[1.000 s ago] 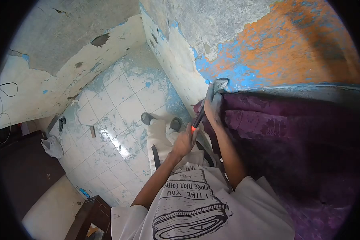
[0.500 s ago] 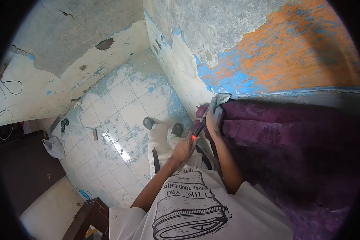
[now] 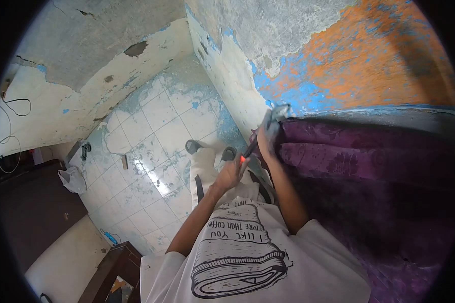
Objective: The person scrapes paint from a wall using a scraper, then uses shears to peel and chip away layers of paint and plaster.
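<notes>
I have the left hand [image 3: 229, 172] clamped on the scraper [image 3: 249, 147] at its handle, beside the orange part, and the right hand [image 3: 268, 139] closed round it higher up, near the blurred head. That head is at the lower edge of the blue-and-orange wall [image 3: 364, 65], just above the purple sofa [image 3: 333, 159]; I cannot tell whether it touches the wall
</notes>
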`<action>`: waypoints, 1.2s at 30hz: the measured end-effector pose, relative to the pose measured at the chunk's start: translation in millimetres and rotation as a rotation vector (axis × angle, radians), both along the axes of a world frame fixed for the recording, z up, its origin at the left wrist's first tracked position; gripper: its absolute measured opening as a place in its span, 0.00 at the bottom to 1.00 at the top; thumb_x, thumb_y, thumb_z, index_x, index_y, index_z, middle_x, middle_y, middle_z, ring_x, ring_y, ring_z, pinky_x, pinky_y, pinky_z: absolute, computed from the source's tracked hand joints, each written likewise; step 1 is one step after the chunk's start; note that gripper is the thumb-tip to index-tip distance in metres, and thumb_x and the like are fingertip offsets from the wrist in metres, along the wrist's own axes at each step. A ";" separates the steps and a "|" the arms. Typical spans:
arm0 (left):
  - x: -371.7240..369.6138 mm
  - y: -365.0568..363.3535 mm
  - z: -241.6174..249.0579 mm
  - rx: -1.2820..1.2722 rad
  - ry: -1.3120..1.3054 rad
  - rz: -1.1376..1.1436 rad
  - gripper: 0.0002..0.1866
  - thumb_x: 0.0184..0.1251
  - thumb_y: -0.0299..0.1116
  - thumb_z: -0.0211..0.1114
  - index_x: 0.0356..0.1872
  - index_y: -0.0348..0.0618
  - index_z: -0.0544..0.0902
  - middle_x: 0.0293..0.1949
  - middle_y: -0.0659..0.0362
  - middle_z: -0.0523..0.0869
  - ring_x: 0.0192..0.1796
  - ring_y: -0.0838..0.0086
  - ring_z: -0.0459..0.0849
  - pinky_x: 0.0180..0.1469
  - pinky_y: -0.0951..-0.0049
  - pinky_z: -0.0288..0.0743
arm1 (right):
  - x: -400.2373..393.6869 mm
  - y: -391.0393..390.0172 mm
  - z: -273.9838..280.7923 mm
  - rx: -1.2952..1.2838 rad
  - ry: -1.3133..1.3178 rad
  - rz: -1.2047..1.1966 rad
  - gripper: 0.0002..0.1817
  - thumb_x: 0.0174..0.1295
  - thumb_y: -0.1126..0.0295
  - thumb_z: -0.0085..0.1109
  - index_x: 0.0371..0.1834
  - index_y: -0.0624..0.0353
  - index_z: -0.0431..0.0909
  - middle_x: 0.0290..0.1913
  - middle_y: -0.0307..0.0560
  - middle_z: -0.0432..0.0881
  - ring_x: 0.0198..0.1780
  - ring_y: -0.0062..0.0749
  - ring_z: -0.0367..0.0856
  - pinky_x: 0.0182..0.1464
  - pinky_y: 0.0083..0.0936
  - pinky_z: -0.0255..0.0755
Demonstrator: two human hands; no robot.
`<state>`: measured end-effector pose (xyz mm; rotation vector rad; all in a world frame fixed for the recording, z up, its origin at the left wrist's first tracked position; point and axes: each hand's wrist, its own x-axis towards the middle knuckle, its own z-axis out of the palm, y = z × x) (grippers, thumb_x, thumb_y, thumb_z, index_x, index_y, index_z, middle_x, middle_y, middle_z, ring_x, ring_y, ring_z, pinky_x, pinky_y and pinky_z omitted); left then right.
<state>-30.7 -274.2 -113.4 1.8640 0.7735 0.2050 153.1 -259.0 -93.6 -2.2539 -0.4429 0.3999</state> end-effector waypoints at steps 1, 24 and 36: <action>0.2 2.9 -8.7 -0.007 0.002 0.000 0.25 0.79 0.40 0.57 0.55 0.20 0.70 0.22 0.33 0.78 0.26 0.36 0.79 0.29 0.45 0.69 | -0.8 12.2 4.5 -0.038 0.035 -0.006 0.33 0.78 0.50 0.44 0.29 0.72 0.79 0.24 0.71 0.79 0.31 0.64 0.82 0.31 0.49 0.70; -30.7 58.8 21.4 -0.079 0.091 0.071 0.25 0.81 0.50 0.52 0.44 0.31 0.76 0.23 0.42 0.78 0.28 0.47 0.79 0.34 0.53 0.70 | -3.0 25.3 -42.2 0.205 0.552 0.146 0.32 0.76 0.43 0.44 0.41 0.68 0.77 0.36 0.54 0.79 0.41 0.40 0.77 0.49 0.38 0.70; -62.7 144.2 83.3 0.024 0.272 -0.090 0.18 0.72 0.46 0.66 0.50 0.42 0.82 0.28 0.50 0.85 0.33 0.57 0.85 0.39 0.61 0.76 | -34.1 26.2 -7.4 0.451 0.870 -0.033 0.28 0.74 0.43 0.50 0.51 0.63 0.76 0.38 0.43 0.79 0.43 0.33 0.78 0.44 0.31 0.73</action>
